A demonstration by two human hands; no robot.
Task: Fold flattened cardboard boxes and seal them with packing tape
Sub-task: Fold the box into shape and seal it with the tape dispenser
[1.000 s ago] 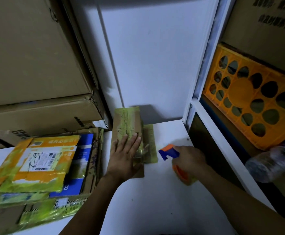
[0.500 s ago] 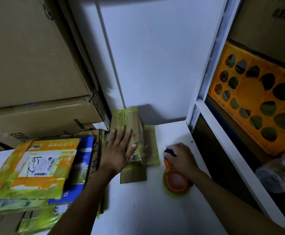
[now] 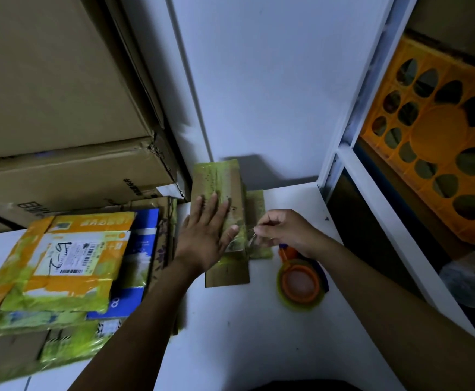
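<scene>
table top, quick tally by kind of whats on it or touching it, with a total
hands: 2, left hand and right hand
small cardboard box: 1, under the left hand
tape strip: 1, pinched by the right hand
tape roll: 1
pile of flattened boxes: 1, sheets too overlapped to count
total: 6

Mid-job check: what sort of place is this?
Probably a storeroom or parcel-packing corner: big cardboard cartons stacked at left, used flattened boxes piled on the white table, and an orange crate at right.
</scene>
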